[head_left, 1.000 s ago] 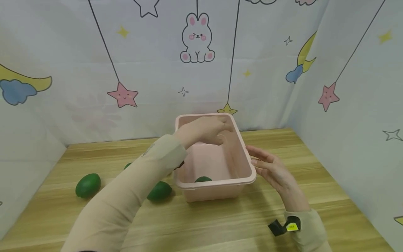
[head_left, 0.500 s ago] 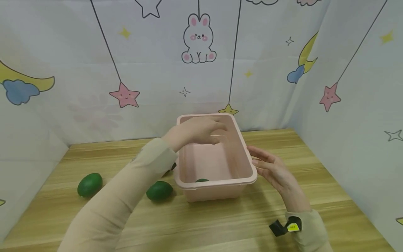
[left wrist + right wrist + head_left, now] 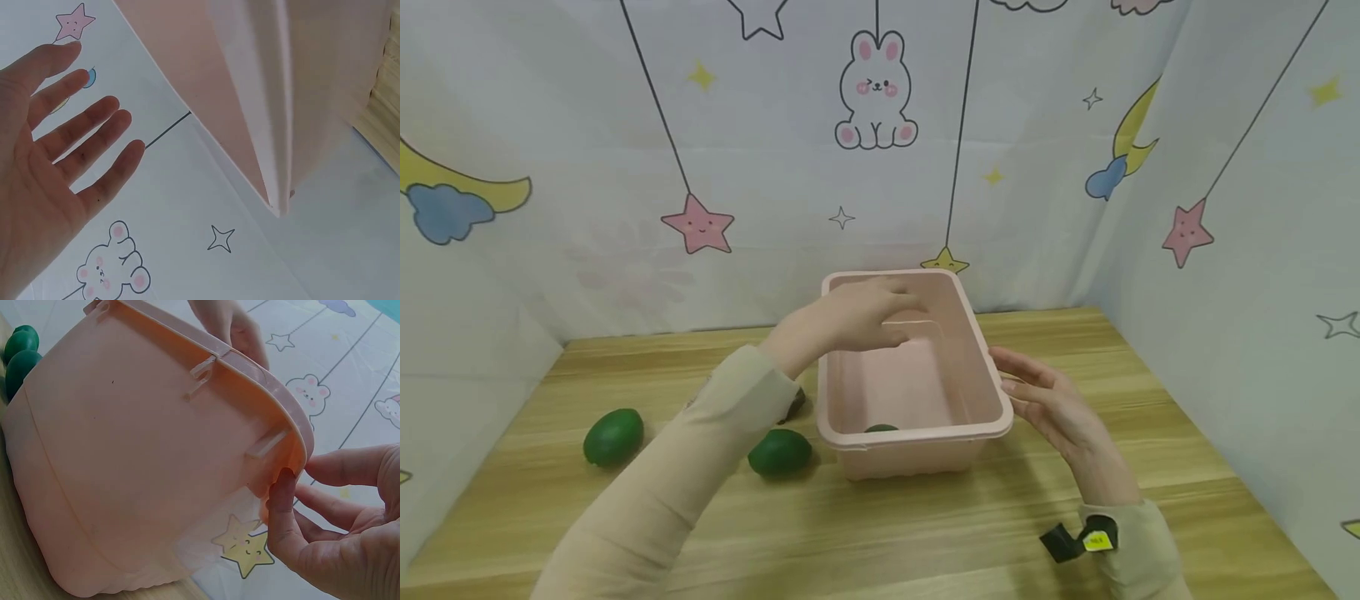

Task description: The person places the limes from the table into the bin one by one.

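My left hand (image 3: 857, 317) hovers over the far part of a pink plastic bin (image 3: 917, 439), fingers spread and loose. The left wrist view shows its palm (image 3: 44, 194) bare, apart from the bin's wall (image 3: 206, 81). At the bin's right side, my right hand (image 3: 1056, 412) holds the rim; in the right wrist view a finger (image 3: 282, 494) tucks under the lip and another digit meets its outer edge. Inside the bin, behind the near rim, peeks part of a green fruit (image 3: 882, 428), mostly hidden.
Left of the bin lie a smooth green lime-like fruit (image 3: 780, 453) and, farther left, another green fruit (image 3: 613, 437). The left forearm (image 3: 677, 475) crosses the table between them. A patterned white curtain (image 3: 760, 150) stands behind the wooden table (image 3: 917, 533).
My left hand has drawn back leftward and slightly toward me over the bin, its fingers still spread. The right hand stays at the rim, and the bin keeps its place.
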Action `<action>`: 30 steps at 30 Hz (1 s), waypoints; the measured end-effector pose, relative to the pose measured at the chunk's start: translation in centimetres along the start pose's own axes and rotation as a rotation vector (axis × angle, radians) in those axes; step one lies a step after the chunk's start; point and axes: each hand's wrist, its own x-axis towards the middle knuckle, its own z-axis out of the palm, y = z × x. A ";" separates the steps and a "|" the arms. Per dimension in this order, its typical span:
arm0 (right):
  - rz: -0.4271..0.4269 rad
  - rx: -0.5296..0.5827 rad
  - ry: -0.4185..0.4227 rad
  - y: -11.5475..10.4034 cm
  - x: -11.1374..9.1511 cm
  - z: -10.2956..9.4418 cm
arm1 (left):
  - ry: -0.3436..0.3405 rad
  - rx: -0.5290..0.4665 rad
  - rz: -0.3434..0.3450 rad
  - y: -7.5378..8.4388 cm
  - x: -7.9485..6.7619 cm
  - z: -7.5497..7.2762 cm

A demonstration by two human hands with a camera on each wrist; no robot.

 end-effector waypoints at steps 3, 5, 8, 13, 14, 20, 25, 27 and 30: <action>0.002 0.007 -0.001 0.0 0.1 0.0 | 0.053 0.015 0.032 -0.2 -0.6 0.2; 0.002 0.014 -0.003 0.1 0.2 0.1 | 0.087 0.024 0.045 -0.2 -1.0 0.3; 0.001 0.018 0.001 0.1 0.3 0.1 | 0.131 0.027 0.059 -0.4 -1.7 0.5; 0.000 0.019 0.006 0.1 0.3 0.0 | 0.210 0.021 0.083 -0.6 -2.8 1.0; 0.000 0.019 0.006 0.1 0.3 0.0 | 0.228 0.022 0.086 -0.6 -3.0 1.1; -0.002 0.016 -0.002 0.0 0.2 0.0 | 0.292 0.049 0.077 -0.4 -4.5 1.5; -0.001 0.017 -0.003 0.0 0.1 0.0 | 0.320 0.044 0.077 -0.3 -5.5 1.9; 0.000 0.017 -0.001 -0.1 0.1 0.0 | 0.337 0.041 0.081 -0.4 -5.9 2.1; 0.002 0.015 0.001 -0.1 0.1 -0.1 | 0.365 0.045 0.086 -0.5 -6.4 2.4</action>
